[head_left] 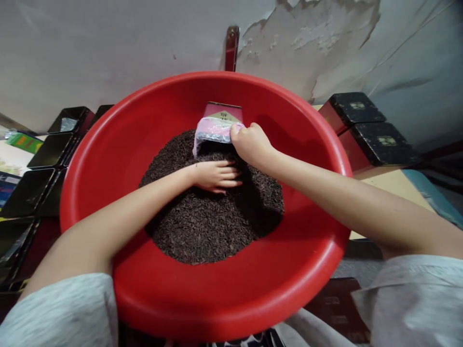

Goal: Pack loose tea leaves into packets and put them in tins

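A big red plastic basin (300, 270) fills the middle of the view and holds a heap of dark loose tea leaves (210, 221). My right hand (251, 144) is closed on the rim of a foil bag (213, 131) that lines a dark red tin (223, 112). The tin lies tilted, its mouth toward the heap. My left hand (215, 176) lies flat on the leaves just below the bag's mouth, fingers stretched out and together.
Several open black tins (54, 149) stand in rows at the left. Dark red boxes with black lids (365, 120) are stacked at the right on a tan surface (390, 185). A peeling grey wall (108, 48) rises behind the basin.
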Available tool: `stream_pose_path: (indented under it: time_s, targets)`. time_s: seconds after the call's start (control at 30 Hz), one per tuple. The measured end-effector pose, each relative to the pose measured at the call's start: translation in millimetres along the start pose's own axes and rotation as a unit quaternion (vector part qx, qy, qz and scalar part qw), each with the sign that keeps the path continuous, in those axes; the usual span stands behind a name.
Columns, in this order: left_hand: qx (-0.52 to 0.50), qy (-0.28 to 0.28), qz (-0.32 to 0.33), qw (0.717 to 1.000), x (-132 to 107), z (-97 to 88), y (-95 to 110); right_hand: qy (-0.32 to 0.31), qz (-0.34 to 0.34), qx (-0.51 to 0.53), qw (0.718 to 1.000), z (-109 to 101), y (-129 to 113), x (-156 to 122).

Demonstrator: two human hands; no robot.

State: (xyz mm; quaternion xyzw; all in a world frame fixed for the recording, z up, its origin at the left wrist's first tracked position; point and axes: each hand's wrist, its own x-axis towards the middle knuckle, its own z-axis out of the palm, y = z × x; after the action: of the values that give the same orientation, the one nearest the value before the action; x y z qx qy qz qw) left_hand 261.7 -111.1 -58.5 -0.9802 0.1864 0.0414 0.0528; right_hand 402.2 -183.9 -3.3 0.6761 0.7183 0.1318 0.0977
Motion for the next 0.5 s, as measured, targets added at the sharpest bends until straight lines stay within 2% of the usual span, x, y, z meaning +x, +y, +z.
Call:
stream_pose_path:
  time_s: [0.1, 0.13, 0.2, 0.27, 0.37, 0.43, 0.5]
  targets:
    - [0.046, 0.009, -0.095, 0.994, -4.6, -11.7, -16.0, -0.006, -0.006, -0.002, 1.0, -1.2, 2.3, 0.2]
    - [0.059, 0.02, -0.128, 0.99, -5.7, -13.5, -12.5, -0.007, -0.007, -0.003, 1.0, -1.5, 2.9, 0.2]
    - [0.067, 0.054, -0.152, 0.985, -8.6, -11.3, 9.3, -0.006, -0.01, -0.007, 1.0, -2.0, 4.1, 0.1]
    - [0.039, 0.082, -0.095, 0.991, -13.6, -0.6, 44.3, -0.006, -0.017, -0.012, 1.0, -2.6, 5.1, -0.2]
    - [-0.044, 0.055, 0.024, 0.997, -24.2, 24.2, 90.0, -0.009, -0.022, -0.013, 1.0, -3.1, 4.8, -0.6]
    - [-0.089, 0.039, 0.026, 0.995, -28.7, 37.3, 99.1, -0.008, -0.024, -0.01, 1.0, -2.7, 3.3, -0.7]
    - [-0.13, 0.02, 0.018, 0.991, -28.3, 42.4, 90.1, -0.006, -0.025, -0.01, 1.0, -1.9, 1.4, -0.9]
